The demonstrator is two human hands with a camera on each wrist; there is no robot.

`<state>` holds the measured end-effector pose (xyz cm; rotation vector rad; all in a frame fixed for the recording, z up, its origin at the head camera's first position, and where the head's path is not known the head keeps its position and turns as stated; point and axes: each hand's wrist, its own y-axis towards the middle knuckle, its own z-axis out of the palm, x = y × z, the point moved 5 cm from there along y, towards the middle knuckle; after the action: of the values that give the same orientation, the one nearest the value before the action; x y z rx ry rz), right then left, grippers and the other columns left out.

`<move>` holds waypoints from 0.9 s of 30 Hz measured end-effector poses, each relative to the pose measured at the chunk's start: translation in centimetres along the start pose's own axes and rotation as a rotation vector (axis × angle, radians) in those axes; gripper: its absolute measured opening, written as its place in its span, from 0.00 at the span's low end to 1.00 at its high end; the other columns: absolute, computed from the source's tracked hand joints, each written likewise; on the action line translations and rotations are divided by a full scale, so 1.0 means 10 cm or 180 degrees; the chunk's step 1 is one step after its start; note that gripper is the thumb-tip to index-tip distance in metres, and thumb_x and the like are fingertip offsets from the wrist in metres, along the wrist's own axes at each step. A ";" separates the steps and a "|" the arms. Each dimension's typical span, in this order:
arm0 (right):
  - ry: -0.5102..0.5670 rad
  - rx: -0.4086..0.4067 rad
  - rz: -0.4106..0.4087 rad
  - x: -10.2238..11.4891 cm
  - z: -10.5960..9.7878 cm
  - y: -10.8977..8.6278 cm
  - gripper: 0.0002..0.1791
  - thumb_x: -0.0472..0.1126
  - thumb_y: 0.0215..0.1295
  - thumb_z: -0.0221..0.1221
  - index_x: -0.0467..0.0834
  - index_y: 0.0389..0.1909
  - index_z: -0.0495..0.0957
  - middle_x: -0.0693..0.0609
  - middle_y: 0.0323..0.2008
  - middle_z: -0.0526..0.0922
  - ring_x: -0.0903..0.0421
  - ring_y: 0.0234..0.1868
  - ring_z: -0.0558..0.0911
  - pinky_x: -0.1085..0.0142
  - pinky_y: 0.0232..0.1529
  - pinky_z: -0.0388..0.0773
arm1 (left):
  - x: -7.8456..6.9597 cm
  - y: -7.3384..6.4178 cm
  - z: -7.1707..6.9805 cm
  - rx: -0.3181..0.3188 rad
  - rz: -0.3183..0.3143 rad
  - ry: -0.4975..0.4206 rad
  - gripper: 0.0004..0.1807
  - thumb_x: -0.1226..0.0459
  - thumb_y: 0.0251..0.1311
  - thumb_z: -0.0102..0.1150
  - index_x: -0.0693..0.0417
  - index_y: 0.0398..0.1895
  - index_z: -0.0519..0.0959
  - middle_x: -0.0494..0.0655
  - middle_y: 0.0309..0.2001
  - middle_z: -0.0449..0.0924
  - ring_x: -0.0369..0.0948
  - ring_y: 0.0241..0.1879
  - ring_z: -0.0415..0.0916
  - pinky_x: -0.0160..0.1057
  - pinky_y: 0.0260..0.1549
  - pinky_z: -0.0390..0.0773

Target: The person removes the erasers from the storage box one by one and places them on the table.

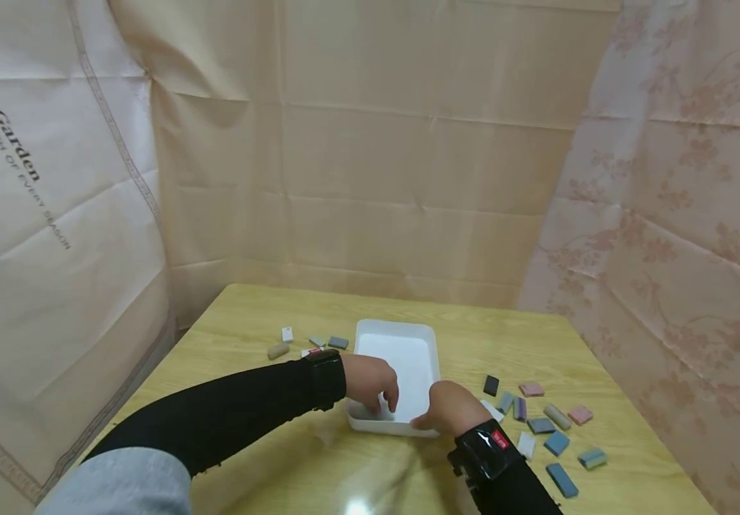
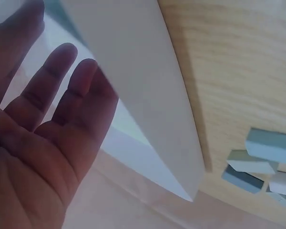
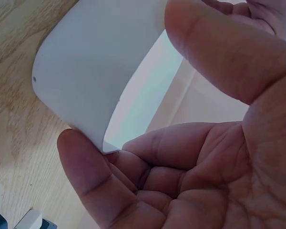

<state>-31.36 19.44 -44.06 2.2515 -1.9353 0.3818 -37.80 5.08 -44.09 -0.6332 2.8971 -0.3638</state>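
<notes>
A white rectangular tray [image 1: 401, 336] rests on the wooden table between both hands. My left hand [image 1: 373, 383] reaches down over its left wall, with fingertips inside near the close end. In the left wrist view, the fingers [image 2: 66, 90] are bent loosely beside the tray's wall [image 2: 133, 81]. A pale patch lies under those fingertips in the head view; whether they pinch something is hard to make out. At the near right corner, my right hand [image 1: 452, 409] grips the tray, its fingers curled about the corner [image 3: 97, 129] in the right wrist view.
Right of the tray lie several small blocks, among them a black one [image 1: 491, 385], a pink one [image 1: 532, 389] and a blue one [image 1: 562, 480]. Left of it are a tan cylinder [image 1: 278, 351], a white tag-like piece [image 1: 287, 334] and a grey-blue block [image 1: 338, 342]. Cloth hangs behind.
</notes>
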 end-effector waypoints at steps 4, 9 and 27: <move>0.0107 0.0041 0.0003 0.00 0.03 -0.02 0.25 0.52 0.56 0.78 0.41 0.20 0.75 0.55 0.22 0.67 0.55 0.24 0.68 0.64 0.29 0.63 | -0.06 0.03 0.11 0.0096 -0.0040 0.0072 0.05 0.65 0.64 0.73 0.43 0.38 0.92 0.29 0.33 0.87 0.26 0.33 0.76 0.22 0.36 0.74; 0.0116 0.0042 0.0023 -0.02 0.04 -0.01 0.25 0.52 0.56 0.78 0.41 0.20 0.74 0.55 0.22 0.66 0.55 0.24 0.68 0.64 0.29 0.62 | -0.08 0.01 0.08 0.0072 -0.0002 0.0194 0.03 0.65 0.63 0.72 0.45 0.35 0.92 0.30 0.29 0.85 0.27 0.29 0.74 0.23 0.32 0.71; 0.0046 0.0133 0.0009 -0.05 0.00 0.05 0.25 0.53 0.56 0.77 0.35 0.29 0.80 0.49 0.27 0.78 0.52 0.29 0.76 0.58 0.35 0.75 | 1.44 -1.26 -0.40 -0.0968 -0.1213 0.0276 0.06 0.71 0.63 0.69 0.55 0.40 0.91 0.45 0.40 0.91 0.43 0.42 0.85 0.45 0.47 0.85</move>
<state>-31.89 19.81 -44.22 2.2652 -1.9414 0.4418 -46.63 -11.36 -38.28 -1.2538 2.9277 0.0136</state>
